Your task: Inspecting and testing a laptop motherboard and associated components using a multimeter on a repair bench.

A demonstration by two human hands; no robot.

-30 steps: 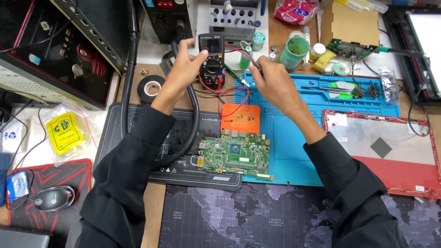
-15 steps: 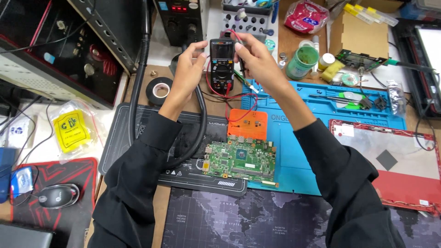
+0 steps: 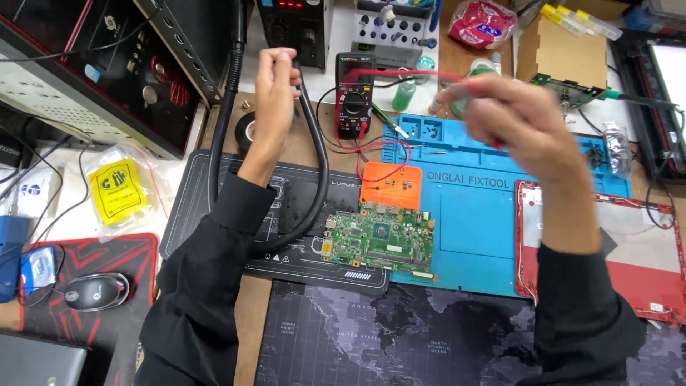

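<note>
My left hand [image 3: 275,86] is raised left of the black multimeter [image 3: 355,96], fingers pinched on the end of a black cable [image 3: 321,157] that loops down over the dark mat. My right hand [image 3: 514,118] is blurred above the blue mat [image 3: 486,214] and grips a red probe [image 3: 407,73], seen as a red streak pointing toward the meter. Red leads [image 3: 389,154] trail from the meter across an orange pad [image 3: 391,187]. Below both hands lies a green circuit board [image 3: 379,239], untouched.
A red laptop cover [image 3: 607,264] lies at the right. A tape roll [image 3: 246,132] sits by the left wrist, with bench equipment [image 3: 293,21] behind. A mouse [image 3: 93,292] and yellow bag [image 3: 118,193] are at the left. A dark map-printed mat [image 3: 400,336] is in front.
Both hands have left the multimeter. The left moved left and up with the black cable. The right swung right over the blue mat with the red probe.
</note>
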